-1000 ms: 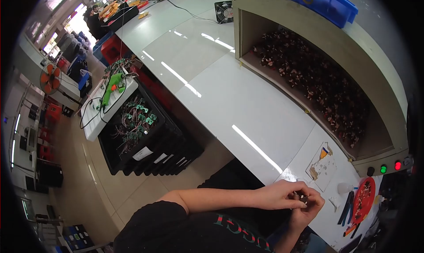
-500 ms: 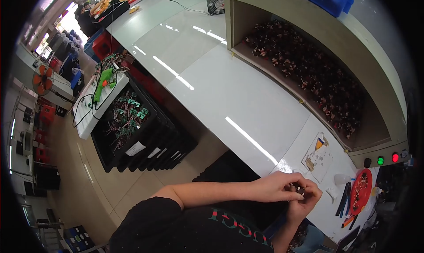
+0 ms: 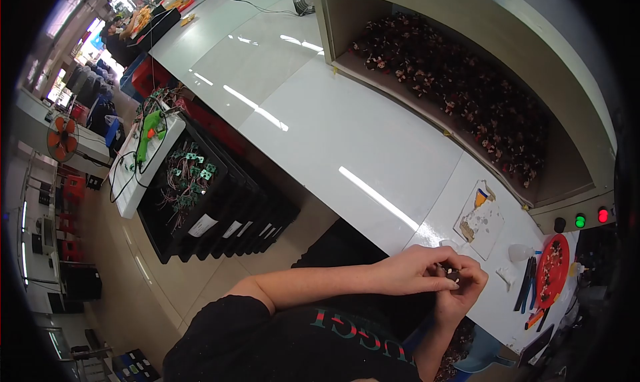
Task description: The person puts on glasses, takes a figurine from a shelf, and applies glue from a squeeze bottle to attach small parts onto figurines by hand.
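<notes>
Both my hands meet over the front edge of the white table. My left hand [image 3: 417, 270] reaches in from the left, its thumb and fingers closed on a small dark part [image 3: 453, 275] with pale bits. My right hand [image 3: 465, 290] curls round the same part from the other side. Fingers cover most of the part, so its exact kind does not show. Just beyond the hands, a stained white board [image 3: 481, 222] with a yellow-orange piece on it lies on the table [image 3: 373, 149]. To the right sits a red dish [image 3: 562, 262] of small dark pieces, beside dark-handled tools [image 3: 525, 285].
A beige open-fronted cabinet [image 3: 567, 89] full of dark parts [image 3: 460, 95] stands at the back, with lit green and red lamps. Stacked black trays [image 3: 227, 215] hold green circuit boards, with a green glue gun [image 3: 148, 135] above. A blue scoop-like container [image 3: 483, 355] is below right.
My view has shifted slightly, moving the cabinet left and up and the red dish right. My hands stay together round the dark part, with slight finger movement.
</notes>
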A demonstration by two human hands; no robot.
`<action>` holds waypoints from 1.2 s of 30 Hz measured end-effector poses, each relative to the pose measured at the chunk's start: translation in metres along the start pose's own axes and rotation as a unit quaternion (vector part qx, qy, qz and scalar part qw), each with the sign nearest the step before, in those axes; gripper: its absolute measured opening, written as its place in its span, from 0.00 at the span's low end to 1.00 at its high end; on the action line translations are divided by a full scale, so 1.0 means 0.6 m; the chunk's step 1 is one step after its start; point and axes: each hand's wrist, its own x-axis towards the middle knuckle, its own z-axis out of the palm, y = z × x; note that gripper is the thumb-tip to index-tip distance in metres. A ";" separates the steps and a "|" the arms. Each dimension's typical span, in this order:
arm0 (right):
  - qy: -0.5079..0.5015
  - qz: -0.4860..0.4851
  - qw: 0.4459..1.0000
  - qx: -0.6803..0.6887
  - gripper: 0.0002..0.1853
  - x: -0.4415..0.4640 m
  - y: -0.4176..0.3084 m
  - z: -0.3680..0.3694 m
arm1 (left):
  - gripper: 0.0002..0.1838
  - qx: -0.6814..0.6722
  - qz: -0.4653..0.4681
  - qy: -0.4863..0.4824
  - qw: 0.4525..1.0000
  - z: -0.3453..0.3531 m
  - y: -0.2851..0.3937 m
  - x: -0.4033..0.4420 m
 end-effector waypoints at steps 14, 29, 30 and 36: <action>-0.007 0.003 1.000 -0.009 0.23 -0.003 0.003 -0.006 | 0.17 -0.017 -0.005 0.006 1.000 0.005 -0.002 0.001; -0.014 -0.005 0.999 -0.035 0.23 -0.001 0.005 -0.012 | 0.15 0.016 -0.046 0.010 0.999 0.005 -0.007 0.001; -0.015 -0.012 0.999 -0.048 0.22 0.003 0.003 -0.014 | 0.16 -0.002 -0.043 0.009 0.999 0.006 -0.010 0.000; -0.009 0.014 0.999 -0.051 0.21 0.007 -0.004 -0.016 | 0.17 -0.034 -0.069 0.010 0.997 0.009 -0.009 0.001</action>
